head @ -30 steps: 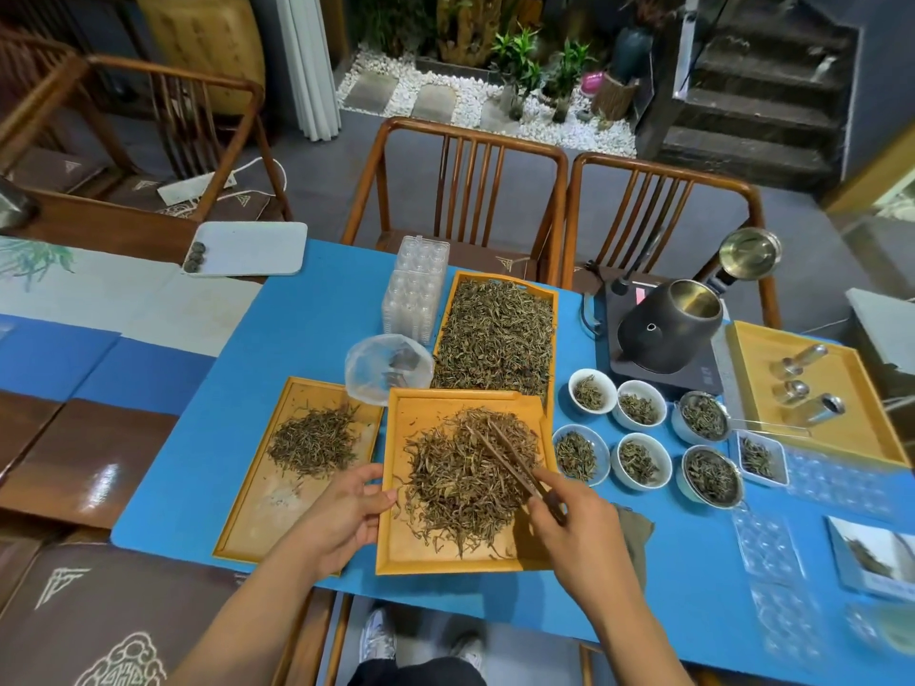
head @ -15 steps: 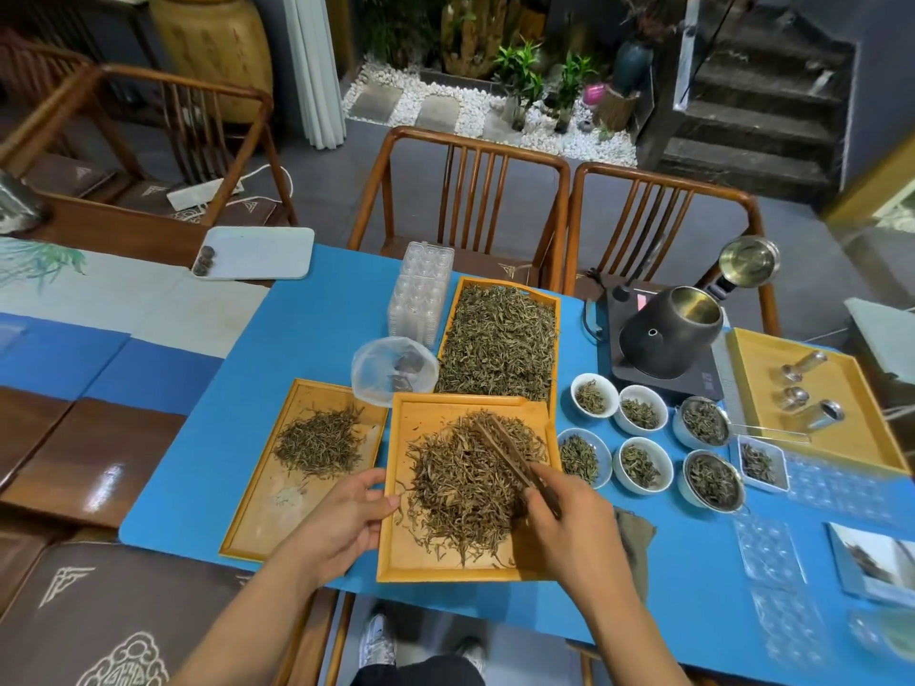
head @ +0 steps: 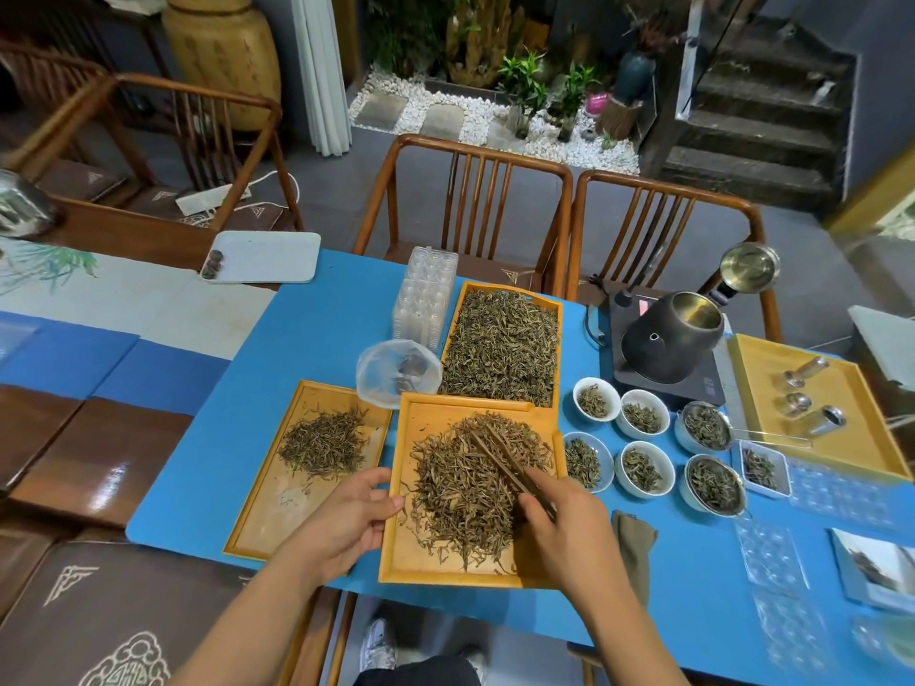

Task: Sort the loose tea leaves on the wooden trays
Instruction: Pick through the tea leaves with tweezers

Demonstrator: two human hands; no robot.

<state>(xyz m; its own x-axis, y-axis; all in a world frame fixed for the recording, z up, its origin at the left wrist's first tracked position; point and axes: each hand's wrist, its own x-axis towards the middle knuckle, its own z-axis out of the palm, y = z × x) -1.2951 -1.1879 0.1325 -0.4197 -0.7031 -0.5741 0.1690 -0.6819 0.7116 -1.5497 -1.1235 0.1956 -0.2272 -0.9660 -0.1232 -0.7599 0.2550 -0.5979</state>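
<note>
My right hand (head: 559, 527) pinches wooden tongs (head: 510, 462), fingers curled round the near end, tips down in the tea pile (head: 470, 482) on the mid tray (head: 421, 569); can't tell whether the tips have any leaf btwn them, the pile hides them. Left hand (head: 346, 517) rests on that tray's left rim, thumb on the edge, fingers loose, more a steadying touch than a real grip. Risks, as I judge it: the leaves are dry, thin, wiry and tangled, so lifting one w/ the tongs could drag a clump and scatter bits over the low rim onto the blue mat (head: 317, 339). Pile runs close to the tray's right edge, and the white cups (head: 643, 470) just right of the tray already hold leaf, so strays could mix in. Tray is smooth, light wood, shallow, so a hard push could slide it into the left tray (head: 277, 517), which touches or nearly touches it and carries a smaller, darker heap (head: 324, 445). Far tray (head: 500, 349), just behind, is packed rim to rim. Flimsy clear bag (head: 396, 371) sits at the mid tray's far-left corner, easy to snag.
</note>
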